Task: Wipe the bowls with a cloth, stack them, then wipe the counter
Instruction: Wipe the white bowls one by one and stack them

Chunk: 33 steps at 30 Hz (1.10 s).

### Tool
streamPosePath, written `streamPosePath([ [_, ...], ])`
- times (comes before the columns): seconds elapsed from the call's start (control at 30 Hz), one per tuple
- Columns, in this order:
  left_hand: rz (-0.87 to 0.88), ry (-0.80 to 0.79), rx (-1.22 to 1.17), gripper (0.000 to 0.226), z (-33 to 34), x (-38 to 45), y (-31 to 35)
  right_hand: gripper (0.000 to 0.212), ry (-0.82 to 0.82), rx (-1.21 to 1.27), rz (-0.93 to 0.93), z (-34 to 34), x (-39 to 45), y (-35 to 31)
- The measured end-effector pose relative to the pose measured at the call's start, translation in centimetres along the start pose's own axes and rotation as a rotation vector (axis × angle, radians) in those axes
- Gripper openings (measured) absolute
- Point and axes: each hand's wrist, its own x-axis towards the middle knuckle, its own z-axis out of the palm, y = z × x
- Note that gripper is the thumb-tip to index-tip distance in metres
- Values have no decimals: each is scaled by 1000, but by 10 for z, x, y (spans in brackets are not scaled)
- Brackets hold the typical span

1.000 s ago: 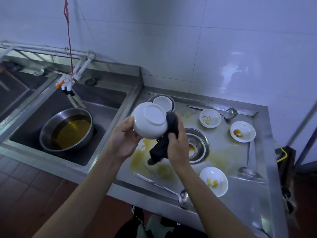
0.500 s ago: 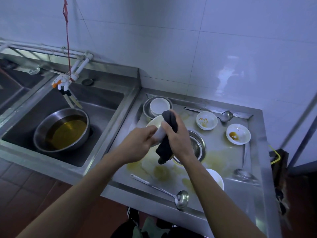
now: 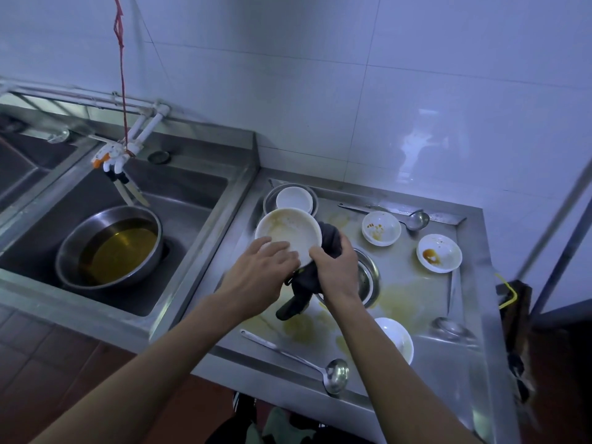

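Centre of frame, above the steel counter (image 3: pixel 413 293): left hand (image 3: pixel 259 274) grips the near rim of a white bowl (image 3: pixel 288 230), its yellow-smeared inside tilted toward the camera. Right hand (image 3: pixel 336 270) is clenched round a dark cloth (image 3: pixel 301 290) against the bowl's right edge, the cloth's tail hanging. Three soiled white bowls (image 3: pixel 381 227) sit right; ladle (image 3: pixel 333 374) lower centre.

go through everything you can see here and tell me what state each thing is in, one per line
Held bowl: tilted, inside smeared yellow.
Left hand: holds the bowl's near rim.
Right hand: grips the dark cloth.
Far bowls: upright, sauce-stained.
Near bowl: on counter, partly hidden.
Counter: yellow spills.
Metal basin: holds yellowish liquid.
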Motion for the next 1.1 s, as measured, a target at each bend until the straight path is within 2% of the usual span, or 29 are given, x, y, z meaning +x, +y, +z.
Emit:
streamPosePath([
  [0.1,36,106,-42,46,1,-4,-4,29,-18,70,43,0,1,4],
  [0.17,-38,215,-214,63,-2,-9,-3,30,-37,124,76,0,0,7],
  [0.23,-308,367,-549,72,-3,-14,-1,32,-29,168,111,-1,0,7],
  [0.3,-712,445,-1023,65,-2,-13,-2,33,-31,188,131,-1,0,9],
  [0.37,-1021,451,-1486,55,3,-3,-5,33,-59,192,132,2,-1,7],
  [0.4,-1095,414,-1619,57,6,2,-6,34,-78,185,132,4,-2,7],
  [0.5,-1175,369,-1801,72,12,8,-2,32,-118,117,137,12,-4,7],
  [0.73,-1379,501,-2262,68,32,2,-13,23,-243,-134,68,15,-3,10],
  [0.83,-1441,511,-2300,63,40,-3,-22,29,-181,-259,-31,10,-1,8],
  [0.9,-1455,495,-2313,59,40,-4,-27,45,-165,-345,-75,8,-1,-4],
  [1.0,-1454,440,-2325,59,39,-3,-33,65,-300,-546,-248,12,-8,-31],
  [1.1,-1422,375,-2352,61,40,-1,-38,61,-422,-856,-475,29,-6,-43],
])
